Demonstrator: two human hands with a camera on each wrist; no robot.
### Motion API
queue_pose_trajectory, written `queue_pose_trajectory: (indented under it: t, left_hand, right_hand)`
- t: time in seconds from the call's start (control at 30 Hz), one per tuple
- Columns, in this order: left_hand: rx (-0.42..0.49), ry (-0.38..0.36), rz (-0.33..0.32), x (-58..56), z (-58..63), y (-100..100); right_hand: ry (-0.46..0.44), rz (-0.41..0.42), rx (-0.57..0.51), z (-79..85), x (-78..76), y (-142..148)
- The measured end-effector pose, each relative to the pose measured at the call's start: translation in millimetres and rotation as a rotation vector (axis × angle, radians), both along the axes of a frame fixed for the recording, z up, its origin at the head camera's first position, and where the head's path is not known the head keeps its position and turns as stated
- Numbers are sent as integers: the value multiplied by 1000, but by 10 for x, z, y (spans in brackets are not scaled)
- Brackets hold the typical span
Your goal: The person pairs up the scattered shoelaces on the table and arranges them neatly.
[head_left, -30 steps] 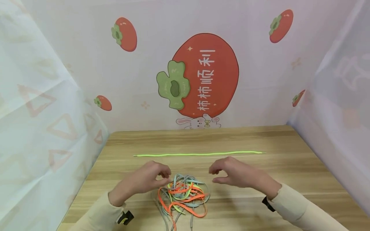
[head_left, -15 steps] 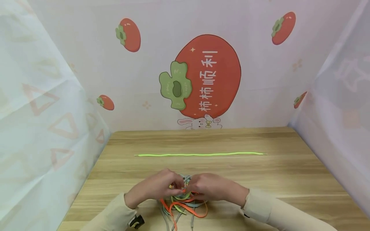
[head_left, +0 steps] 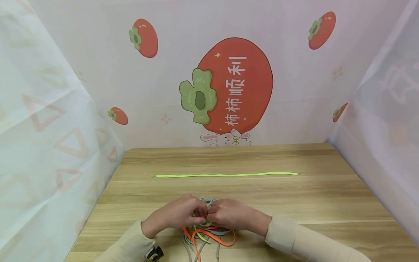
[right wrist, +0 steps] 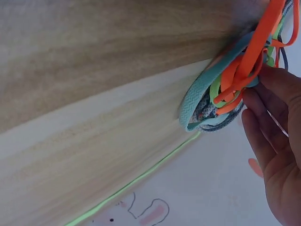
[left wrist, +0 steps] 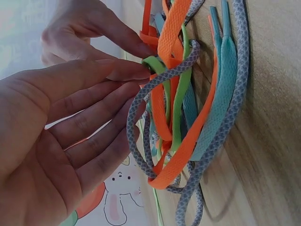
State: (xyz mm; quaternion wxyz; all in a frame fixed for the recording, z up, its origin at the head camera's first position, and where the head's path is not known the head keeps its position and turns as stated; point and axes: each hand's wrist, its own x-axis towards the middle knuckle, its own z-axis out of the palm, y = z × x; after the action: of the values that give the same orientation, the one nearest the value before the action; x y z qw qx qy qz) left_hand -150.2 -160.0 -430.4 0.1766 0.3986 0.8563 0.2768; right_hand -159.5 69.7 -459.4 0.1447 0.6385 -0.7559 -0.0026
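Observation:
A tangle of orange, green, teal and grey shoelaces (head_left: 209, 233) lies on the table, its middle covered by both hands in the head view. My left hand (head_left: 181, 213) is at its left side. The left thumb and forefinger pinch a green shoelace (left wrist: 154, 62), while the other fingers stay stretched. From the right, my right hand (head_left: 235, 216) pinches into the pile, fingertips close to the left ones; I cannot tell which lace it has. An orange shoelace (left wrist: 186, 165) and a grey patterned round lace (left wrist: 242, 61) loop beside the hands.
One yellow-green shoelace (head_left: 226, 175) lies stretched straight across the table (head_left: 278, 196) beyond the pile. White printed sheets (head_left: 294, 109) with persimmon pictures stand at the back and sides. Several grey lace ends trail toward the near edge.
Both hands came inward and down from either side of the tangle into it, fingers closing on laces. The right hand then shifted slightly left. The straight yellow-green lace stays put.

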Motion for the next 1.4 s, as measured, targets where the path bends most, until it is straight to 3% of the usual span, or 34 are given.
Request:
queue_pose_trajectory:
  t: [0.13, 0.37, 0.57, 0.8, 1.13, 1.4]
  left_hand:
    - [2, -1, -8, -9, -17, 7]
    - [36, 7, -25, -35, -44, 24]
    - [40, -35, 5, -35, -42, 22]
    - [55, -1, 12, -40, -53, 6]
    - [120, 53, 5, -82, -102, -17]
    - [177, -22, -29, -133, -82, -87]
  right_hand:
    - [-11, 9, -15, -16, -22, -3]
    - [-193, -6, -102, -40, -75, 62]
    - [-262, -35, -158, -21, -91, 115]
    - [-376, -115, -145, 29, -83, 125]
    - [-634, -167, -234, 93, -89, 130]
    - [-801, -177, -271, 131, -139, 167]
